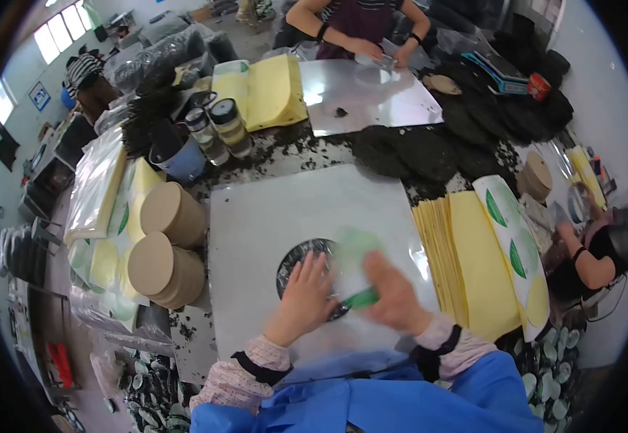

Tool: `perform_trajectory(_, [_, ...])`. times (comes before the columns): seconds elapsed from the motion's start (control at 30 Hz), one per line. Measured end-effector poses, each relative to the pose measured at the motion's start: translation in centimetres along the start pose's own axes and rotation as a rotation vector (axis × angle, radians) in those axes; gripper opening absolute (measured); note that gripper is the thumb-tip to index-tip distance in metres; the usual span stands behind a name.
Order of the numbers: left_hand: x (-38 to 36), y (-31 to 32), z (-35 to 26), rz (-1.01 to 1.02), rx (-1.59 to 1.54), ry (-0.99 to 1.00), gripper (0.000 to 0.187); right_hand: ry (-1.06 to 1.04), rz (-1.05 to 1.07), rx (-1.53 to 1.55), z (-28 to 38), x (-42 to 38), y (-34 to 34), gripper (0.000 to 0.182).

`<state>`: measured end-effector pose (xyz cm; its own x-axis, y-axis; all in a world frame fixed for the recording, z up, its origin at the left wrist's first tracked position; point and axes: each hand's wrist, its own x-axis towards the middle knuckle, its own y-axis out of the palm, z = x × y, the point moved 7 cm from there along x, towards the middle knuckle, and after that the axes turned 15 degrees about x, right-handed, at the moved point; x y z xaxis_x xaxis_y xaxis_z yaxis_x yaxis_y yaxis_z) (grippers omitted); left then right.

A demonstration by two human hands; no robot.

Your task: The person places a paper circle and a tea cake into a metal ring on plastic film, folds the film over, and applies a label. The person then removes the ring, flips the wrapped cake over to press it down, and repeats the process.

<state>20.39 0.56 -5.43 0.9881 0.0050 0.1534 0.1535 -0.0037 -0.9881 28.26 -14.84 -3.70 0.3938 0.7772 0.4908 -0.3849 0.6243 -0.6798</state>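
Note:
On the pale metal sheet point(256, 209) in front of me lies a dark round cake point(292, 263) that looks covered in shiny clear film. My left hand point(305, 297) rests on the cake with its fingers spread and flat, hiding part of it. Just to the right, my right hand point(395, 296) is smeared by motion. Close against its fingers is a blurred green and white piece point(361, 249), thin and partly see-through. Whether the fingers grip that piece cannot be made out.
Stacks of round brown card discs point(159, 267) stand left of the sheet. Yellow paper point(476, 267) and white sheets with green leaf prints point(509, 238) lie right. Behind are lidded jars point(229, 126) and piled dark cakes point(422, 155). A co-worker's hands point(382, 54) work opposite.

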Motion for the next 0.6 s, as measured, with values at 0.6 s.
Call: perform_trajectory(0.6, [-3.7, -0.8, 5.0, -0.652, -0.683, -0.344, 0.075, -0.033, 0.382, -0.062, 2.5, 6.3, 10.9, 0.079])
